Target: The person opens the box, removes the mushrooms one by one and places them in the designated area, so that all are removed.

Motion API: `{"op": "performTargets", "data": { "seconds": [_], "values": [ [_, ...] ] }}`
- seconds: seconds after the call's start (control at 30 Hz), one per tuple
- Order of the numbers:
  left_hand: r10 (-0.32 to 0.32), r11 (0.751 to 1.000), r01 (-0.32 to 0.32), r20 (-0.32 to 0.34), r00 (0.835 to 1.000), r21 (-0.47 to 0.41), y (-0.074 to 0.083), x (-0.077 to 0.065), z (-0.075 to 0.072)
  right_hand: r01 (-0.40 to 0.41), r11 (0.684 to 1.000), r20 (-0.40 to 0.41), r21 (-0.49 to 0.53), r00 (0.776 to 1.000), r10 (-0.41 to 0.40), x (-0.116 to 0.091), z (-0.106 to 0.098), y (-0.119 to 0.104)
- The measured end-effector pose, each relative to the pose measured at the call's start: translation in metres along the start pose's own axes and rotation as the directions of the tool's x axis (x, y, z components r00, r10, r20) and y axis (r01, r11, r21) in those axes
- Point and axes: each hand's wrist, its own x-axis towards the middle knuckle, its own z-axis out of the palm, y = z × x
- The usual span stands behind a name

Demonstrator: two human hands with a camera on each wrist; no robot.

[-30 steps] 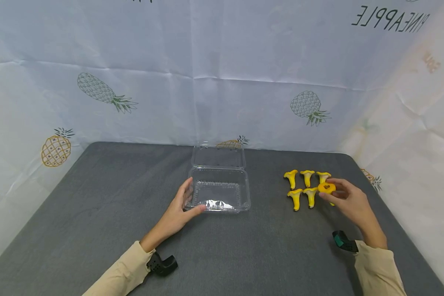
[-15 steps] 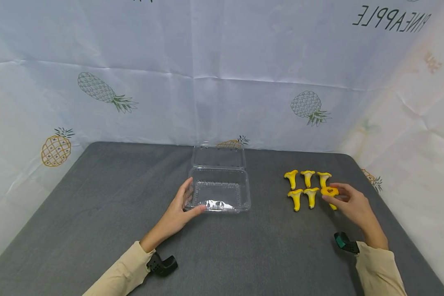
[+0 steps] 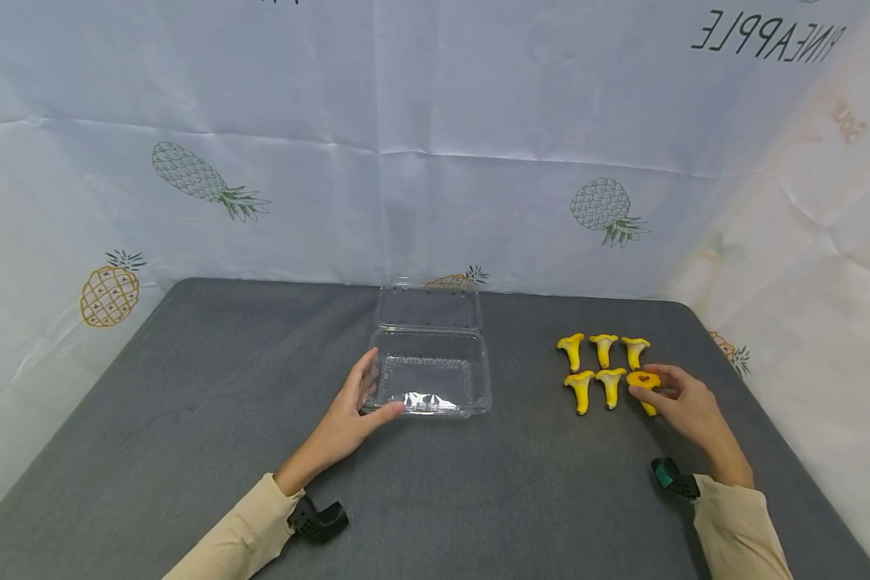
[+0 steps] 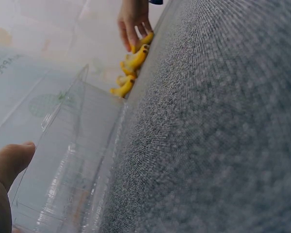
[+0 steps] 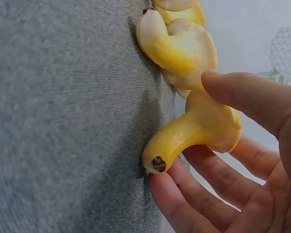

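Observation:
At the middle of the table stands a clear plastic clamshell container (image 3: 435, 379), its lid (image 3: 428, 308) folded back. My left hand (image 3: 344, 419) grips the container's near left corner, the thumb on the front rim and the fingers along the left side. On the right, my right hand (image 3: 689, 407) holds a yellow chanterelle mushroom (image 5: 199, 126) between thumb and fingers, its dark-tipped stem close to the table. Beside it lie several more mushrooms: three in a back row, such as the left one (image 3: 570, 351), and two in front (image 3: 611, 387).
A dark grey cloth covers the table (image 3: 478, 499). Behind it and at the sides hangs a white curtain (image 3: 319, 201) printed with pineapples. Each wrist wears a black camera mount, one on the left (image 3: 317, 519) and one on the right (image 3: 676, 477).
My right hand has moved slightly toward me and lower with the mushroom, which now sits level with the front row. The left hand and the container have not moved.

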Motion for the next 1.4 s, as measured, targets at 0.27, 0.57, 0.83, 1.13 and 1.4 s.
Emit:
{"op": "performTargets", "data": {
  "seconds": [0.27, 0.57, 0.83, 1.13, 1.4],
  "values": [
    [0.007, 1.000, -0.007, 0.000, 1.000, 0.003, 0.000, 0.000, 0.000, -0.006, 1.000, 0.009, -0.008, 1.000, 0.006, 0.000, 0.000, 0.004],
    [0.012, 1.000, -0.012, -0.003, 1.000, -0.002, 0.000, 0.000, 0.001, -0.017, 1.000, -0.027, -0.007, 0.999, 0.017, -0.001, 0.002, 0.005],
    [0.007, 1.000, -0.007, 0.003, 1.000, -0.005, 0.000, -0.001, 0.001, -0.038, 0.999, -0.088, 0.035, 0.995, 0.041, -0.002, 0.008, 0.003],
    [0.011, 1.000, -0.011, 0.002, 1.000, -0.010, 0.000, -0.001, 0.000, -0.082, 0.996, -0.157, 0.033, 0.984, 0.086, 0.001, 0.013, 0.001],
    [0.007, 1.000, -0.007, -0.002, 1.000, -0.007, -0.001, -0.001, 0.001, -0.115, 0.992, -0.208, 0.042, 0.971, 0.121, 0.000, 0.017, -0.005]
  ]
}}
